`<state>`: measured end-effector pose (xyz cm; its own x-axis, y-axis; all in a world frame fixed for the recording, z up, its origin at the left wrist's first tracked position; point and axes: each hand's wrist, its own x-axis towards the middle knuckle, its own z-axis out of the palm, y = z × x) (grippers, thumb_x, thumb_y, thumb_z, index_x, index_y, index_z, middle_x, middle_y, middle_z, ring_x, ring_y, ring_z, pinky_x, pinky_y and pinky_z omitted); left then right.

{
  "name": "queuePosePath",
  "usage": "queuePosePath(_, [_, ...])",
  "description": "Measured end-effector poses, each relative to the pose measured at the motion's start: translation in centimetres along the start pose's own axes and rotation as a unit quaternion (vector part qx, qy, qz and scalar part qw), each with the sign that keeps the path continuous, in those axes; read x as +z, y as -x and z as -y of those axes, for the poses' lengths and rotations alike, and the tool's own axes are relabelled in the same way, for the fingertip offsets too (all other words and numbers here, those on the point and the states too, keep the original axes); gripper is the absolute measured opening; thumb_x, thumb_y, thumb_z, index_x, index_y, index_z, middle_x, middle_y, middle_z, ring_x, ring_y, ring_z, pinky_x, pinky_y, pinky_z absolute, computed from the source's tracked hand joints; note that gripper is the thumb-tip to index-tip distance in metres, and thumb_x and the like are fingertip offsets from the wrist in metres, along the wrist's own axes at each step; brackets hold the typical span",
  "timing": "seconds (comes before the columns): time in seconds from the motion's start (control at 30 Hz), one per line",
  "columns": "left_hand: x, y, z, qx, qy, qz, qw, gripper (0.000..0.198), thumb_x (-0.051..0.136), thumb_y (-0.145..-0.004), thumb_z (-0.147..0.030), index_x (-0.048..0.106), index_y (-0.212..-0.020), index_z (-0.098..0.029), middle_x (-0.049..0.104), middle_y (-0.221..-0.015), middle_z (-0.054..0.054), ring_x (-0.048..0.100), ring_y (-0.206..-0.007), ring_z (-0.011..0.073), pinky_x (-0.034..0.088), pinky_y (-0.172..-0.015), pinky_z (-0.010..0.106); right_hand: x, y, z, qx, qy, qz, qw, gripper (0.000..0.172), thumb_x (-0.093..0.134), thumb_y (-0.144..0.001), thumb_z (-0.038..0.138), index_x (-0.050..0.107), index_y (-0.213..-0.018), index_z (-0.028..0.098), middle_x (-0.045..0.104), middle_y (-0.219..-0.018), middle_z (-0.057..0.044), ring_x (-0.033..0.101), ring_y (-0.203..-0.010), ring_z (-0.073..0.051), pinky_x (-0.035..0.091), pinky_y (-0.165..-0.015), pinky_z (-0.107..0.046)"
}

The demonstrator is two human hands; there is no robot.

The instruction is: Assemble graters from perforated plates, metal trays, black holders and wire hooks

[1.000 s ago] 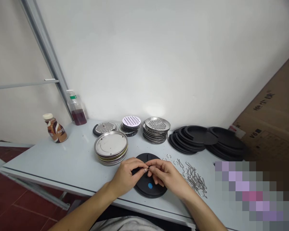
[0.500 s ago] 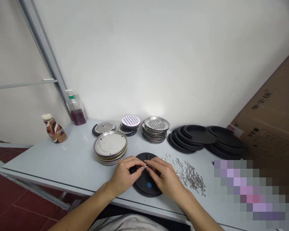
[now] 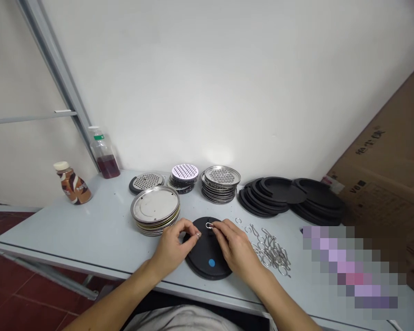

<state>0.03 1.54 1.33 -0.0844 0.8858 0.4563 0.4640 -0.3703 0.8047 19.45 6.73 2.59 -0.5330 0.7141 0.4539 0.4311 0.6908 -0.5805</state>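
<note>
A black rubber disc (image 3: pixel 200 263) with a blue dot (image 3: pixel 211 262) lies on the table in front of me, under both hands. My right hand (image 3: pixel 236 246) is shut on a small bent-wire clip (image 3: pixel 209 225), holding it just above the disc's far part. My left hand (image 3: pixel 174 243) rests at the disc's left edge with its fingertips bunched, a short gap from the clip. I cannot tell whether those fingertips hold anything small. Several wire clips (image 3: pixel 271 252) lie in a loose heap right of the disc, with small metal rings (image 3: pixel 238 220) scattered beyond my right hand.
Stacked steel plates (image 3: pixel 155 204), perforated discs (image 3: pixel 221 177) and black rubber rings (image 3: pixel 265 197) stand along the pale table (image 3: pixel 72 225). Two bottles stand at the far left. A cardboard box (image 3: pixel 376 184) leans at the right, and a pixelated patch covers the lower right.
My hands have drawn apart, and the left has moved away from the clip, which stays with my right hand. The whole view has shifted slightly as my head moved.
</note>
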Motion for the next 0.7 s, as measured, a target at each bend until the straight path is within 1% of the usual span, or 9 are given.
queuePosePath(0.1, [-0.07, -0.04, 0.17, 0.001, -0.017, 0.002, 1.0, 0.003, 0.067, -0.085, -0.016, 0.068, -0.085, -0.019, 0.073, -0.082, 0.001, 0.069, -0.078, 0.0159, 0.055, -0.076, 0.027, 0.0, -0.03, 0.07, 0.006, 0.011, 0.0, 1.0, 0.025, 0.04, -0.101, 0.024, 0.064, -0.109, 0.021, 0.064, -0.094, -0.008, 0.065, -0.083, -0.02, 0.053, -0.076, -0.033])
queuePosePath(0.2, [-0.18, -0.12, 0.11, 0.015, -0.036, -0.005, 0.999, 0.007, 0.069, -0.085, -0.017, 0.073, -0.089, -0.022, 0.075, -0.088, 0.001, 0.07, -0.083, 0.0173, 0.054, -0.08, 0.028, 0.08, 0.02, 0.06, 0.01, 0.018, 0.012, 1.0, 0.026, 0.04, -0.1, 0.023, 0.063, -0.11, 0.021, 0.064, -0.097, -0.009, 0.065, -0.085, -0.021, 0.054, -0.078, -0.034])
queuePosePath(0.33, [-0.18, -0.18, 0.02, 0.013, -0.029, -0.001, 0.999, 0.011, 0.068, -0.085, -0.016, 0.072, -0.094, -0.022, 0.076, -0.09, 0.001, 0.07, -0.084, 0.0173, 0.055, -0.08, 0.028, 0.22, 0.14, -0.09, 0.015, 0.021, 0.017, 1.0, 0.027, 0.039, -0.1, 0.022, 0.064, -0.111, 0.021, 0.065, -0.098, -0.009, 0.066, -0.086, -0.021, 0.055, -0.078, -0.034])
queuePosePath(0.43, [-0.16, -0.16, 0.05, 0.006, -0.025, 0.005, 1.0, 0.011, 0.069, -0.084, -0.015, 0.072, -0.093, -0.022, 0.076, -0.089, 0.0, 0.071, -0.083, 0.0169, 0.055, -0.079, 0.028, 0.3, 0.18, -0.14, 0.018, 0.026, 0.018, 0.999, 0.027, 0.039, -0.1, 0.023, 0.064, -0.111, 0.022, 0.066, -0.097, -0.008, 0.067, -0.087, -0.021, 0.054, -0.078, -0.035])
queuePosePath(0.57, [-0.24, -0.12, 0.04, 0.038, -0.017, 0.01, 0.999, 0.014, 0.068, -0.086, -0.012, 0.075, -0.09, -0.023, 0.076, -0.09, 0.001, 0.071, -0.084, 0.0167, 0.055, -0.08, 0.027, 0.33, 0.13, -0.07, 0.016, 0.019, 0.021, 0.999, 0.027, 0.039, -0.101, 0.023, 0.064, -0.112, 0.021, 0.065, -0.098, -0.008, 0.066, -0.088, -0.021, 0.054, -0.079, -0.034])
queuePosePath(0.7, [-0.26, -0.1, 0.01, 0.054, -0.012, 0.017, 0.998, 0.016, 0.068, -0.087, -0.014, 0.077, -0.096, -0.025, 0.076, -0.09, 0.002, 0.071, -0.083, 0.0167, 0.055, -0.078, 0.027, 0.27, 0.09, -0.02, 0.013, 0.012, 0.023, 1.0, 0.027, 0.04, -0.1, 0.023, 0.064, -0.112, 0.021, 0.065, -0.098, -0.009, 0.067, -0.087, -0.021, 0.055, -0.078, -0.034])
